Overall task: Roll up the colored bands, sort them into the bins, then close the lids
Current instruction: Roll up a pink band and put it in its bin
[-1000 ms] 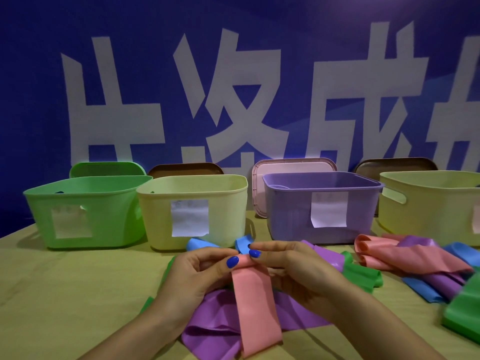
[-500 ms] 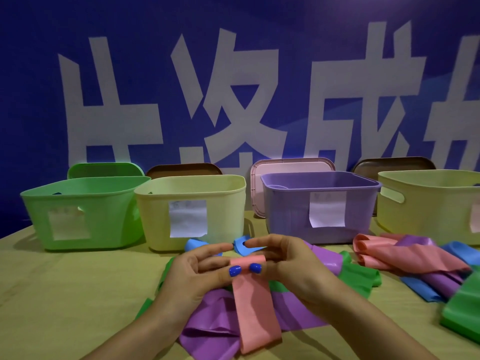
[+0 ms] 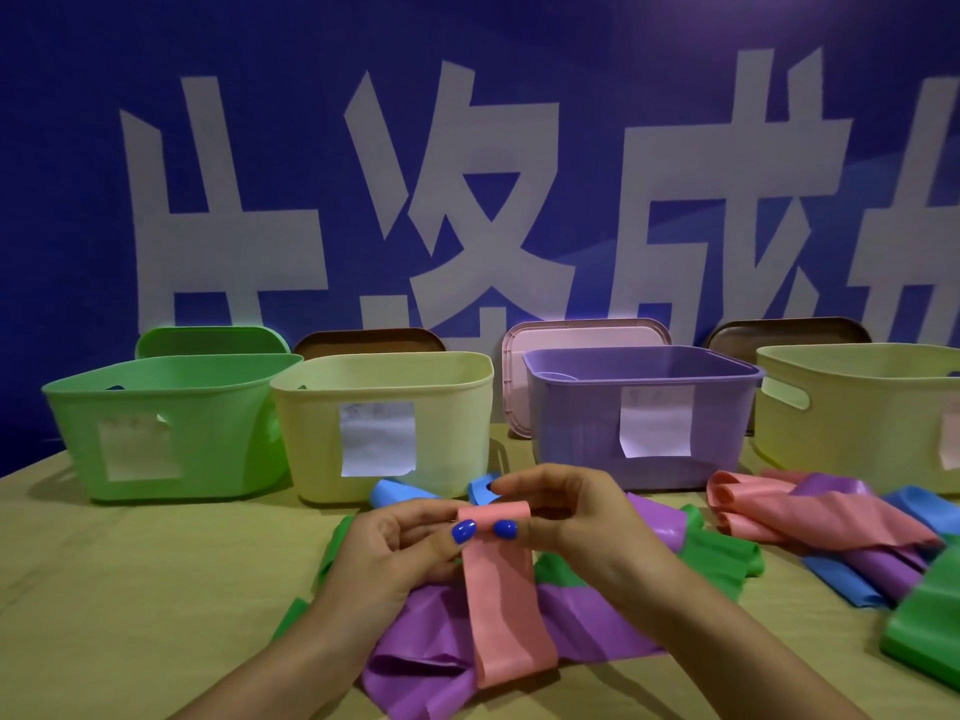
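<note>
Both hands [image 3: 395,553] [image 3: 576,532] pinching pink band [image 3: 501,579] top

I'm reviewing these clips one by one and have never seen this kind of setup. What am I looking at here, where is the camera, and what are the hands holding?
No robot here: a person works bare-handed, filmed by a camera on their head looking forward and down. The left hand and right hand together pinch the top end of a pink band, curling it into a roll. Under it on the table lie purple, green and blue bands, and a loose pile sits at the right. Behind stand open bins: green bin, yellow bin, purple bin, and another yellow bin. Their lids lean against the blue wall.
</note>
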The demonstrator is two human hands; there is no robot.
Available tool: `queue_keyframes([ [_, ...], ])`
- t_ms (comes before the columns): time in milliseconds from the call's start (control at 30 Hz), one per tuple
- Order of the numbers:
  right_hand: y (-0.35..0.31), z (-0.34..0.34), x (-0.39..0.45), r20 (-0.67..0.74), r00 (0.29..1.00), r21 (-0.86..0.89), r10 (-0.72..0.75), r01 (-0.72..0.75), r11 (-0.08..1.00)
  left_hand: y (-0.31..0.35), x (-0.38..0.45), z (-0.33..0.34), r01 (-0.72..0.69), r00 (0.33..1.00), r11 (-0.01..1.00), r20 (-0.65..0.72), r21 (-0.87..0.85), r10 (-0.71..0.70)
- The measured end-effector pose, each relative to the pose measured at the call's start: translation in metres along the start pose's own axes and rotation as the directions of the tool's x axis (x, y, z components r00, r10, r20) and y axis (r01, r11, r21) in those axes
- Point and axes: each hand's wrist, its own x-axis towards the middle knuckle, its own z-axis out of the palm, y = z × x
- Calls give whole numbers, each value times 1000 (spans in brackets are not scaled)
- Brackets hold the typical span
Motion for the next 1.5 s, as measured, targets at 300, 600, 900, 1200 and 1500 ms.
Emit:
queue_keyframes([
  [300,2,3,1,-2,1000,13,-20,20,1000,2,1,-1,26,999,1000,-33,-13,-26],
  [600,6,-3,0,25,990,47,138,-139,989,0,0,1,-110,992,983,-40,147,117],
  [900,-2,-2,-3,2,999,40,36,-36,999,-1,2,-4,-56,998,995,-19,88,58],
  [1200,2,1,0,25,993,153,114,-116,981,1,1,-2,-160,984,984,-63,79,165],
  [1500,1,-1,0,-29,994,130,102,-98,987,-5,5,-2,-68,994,998,-88,-8,67],
])
